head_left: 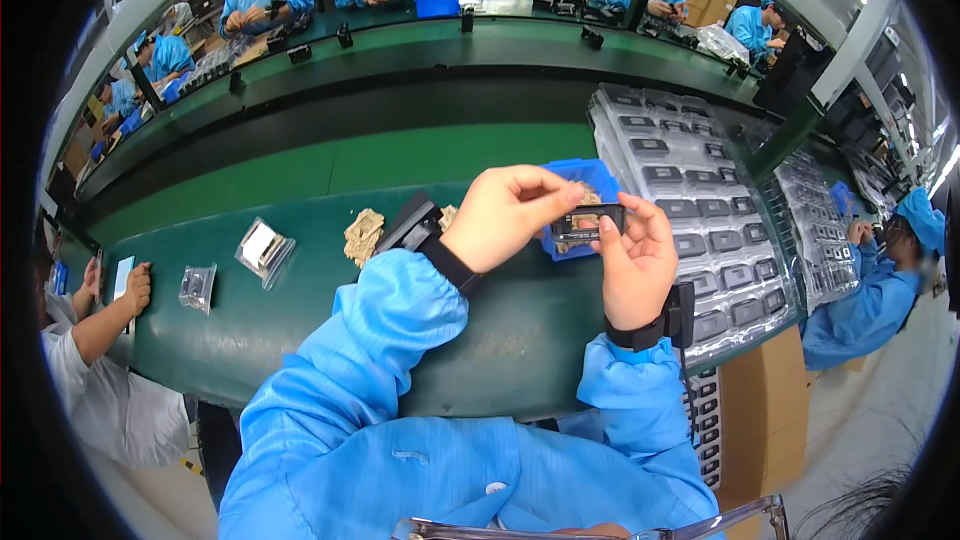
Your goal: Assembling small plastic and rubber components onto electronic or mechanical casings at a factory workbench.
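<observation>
A small black rectangular plastic frame [576,235] with an open window is gripped by my right hand [640,265], the thumb along its near edge and the fingers behind it. Over the frame's upper left corner, my left hand [512,212] has thumb and index finger pinched together. Whatever sits in that pinch is too small to make out. Just behind both hands stands a blue plastic bin [562,172] with tan pieces in it, partly covered by the hands and frame. Tan crumpled pieces [363,237] lie on the green table beside my left wrist.
Clear trays of black parts [690,205] are stacked on the right. Two clear bags, one with a white item [264,248], one smaller [198,287], lie left. A cardboard box [765,420] stands below the trays. Co-workers sit across a rail and at both sides.
</observation>
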A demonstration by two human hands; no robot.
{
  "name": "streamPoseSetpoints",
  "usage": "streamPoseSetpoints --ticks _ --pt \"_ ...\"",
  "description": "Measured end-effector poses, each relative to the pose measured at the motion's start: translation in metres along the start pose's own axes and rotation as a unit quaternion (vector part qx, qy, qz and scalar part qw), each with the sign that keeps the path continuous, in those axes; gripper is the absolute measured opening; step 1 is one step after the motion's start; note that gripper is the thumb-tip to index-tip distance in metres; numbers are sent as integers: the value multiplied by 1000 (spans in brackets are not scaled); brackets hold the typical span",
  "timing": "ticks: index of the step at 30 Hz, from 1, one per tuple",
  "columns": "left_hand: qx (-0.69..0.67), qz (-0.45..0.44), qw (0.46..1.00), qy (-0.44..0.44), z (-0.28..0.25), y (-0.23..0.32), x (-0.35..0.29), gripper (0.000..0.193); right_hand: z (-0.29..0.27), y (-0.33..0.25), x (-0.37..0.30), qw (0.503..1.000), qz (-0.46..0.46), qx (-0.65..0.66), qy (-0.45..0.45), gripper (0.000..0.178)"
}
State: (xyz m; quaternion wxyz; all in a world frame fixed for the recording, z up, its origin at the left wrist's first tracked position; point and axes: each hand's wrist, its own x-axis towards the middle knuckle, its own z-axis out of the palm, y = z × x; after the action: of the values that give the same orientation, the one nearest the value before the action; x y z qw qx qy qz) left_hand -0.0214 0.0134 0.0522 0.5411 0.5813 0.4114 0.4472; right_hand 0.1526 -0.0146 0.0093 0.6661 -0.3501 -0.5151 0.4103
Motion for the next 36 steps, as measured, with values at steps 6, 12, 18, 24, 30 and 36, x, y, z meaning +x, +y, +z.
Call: streamPoseSetpoints --ticks 6,12,18,24,30,36 --pt "33 102 994 17 -3 -37 -7 13 -2 12 -6 995 90 19 -35 28" --pt "38 57 998 -12 -4 -44 -5 21 -3 22 -9 992 99 76 -33 21" --pt "-45 132 985 101 4 -53 -4 28 1 24 -21 996 60 52 -34 15" --pt "-13 140 987 72 -2 -47 -4 14 -5 38 -27 990 -88 -18 -110 30" --pt "-48 114 992 35 -8 -41 -2 6 -9 32 -25 989 -48 15 -140 35" --pt "-4 146 989 2 0 -46 -3 4 -8 31 -20 995 5 45 -85 39"
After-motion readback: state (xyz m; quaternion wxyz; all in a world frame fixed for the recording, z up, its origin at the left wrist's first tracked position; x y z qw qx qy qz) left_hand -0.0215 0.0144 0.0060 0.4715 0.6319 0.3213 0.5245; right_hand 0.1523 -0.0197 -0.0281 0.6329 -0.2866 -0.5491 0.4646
